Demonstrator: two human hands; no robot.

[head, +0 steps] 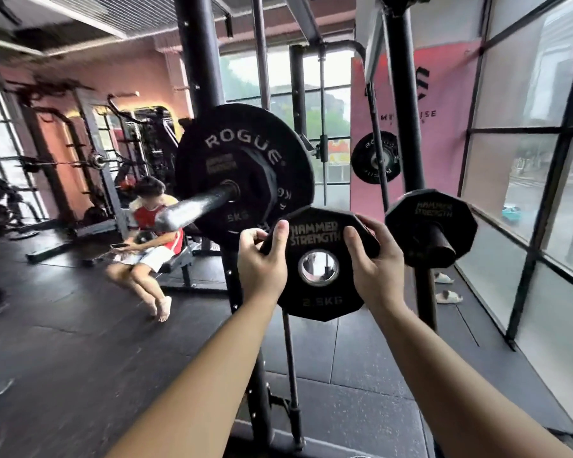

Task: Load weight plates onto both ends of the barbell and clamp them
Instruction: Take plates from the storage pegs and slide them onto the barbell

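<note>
Here, left hand (262, 264) and right hand (374, 269) held a plate (318, 300) upright.
Each gripped a side edge, thumb on the face; the plate hung just right of the bar's (196, 204) free end, not on it, before the big plate (242, 133) loaded there.

held plate (318, 264) — HAMMER STRENGTH, 2.5KG | barbell plate (245, 170) — ROGUE, 5KG

Pale slippers (448, 297) on black rubber floor (80, 342)
</note>
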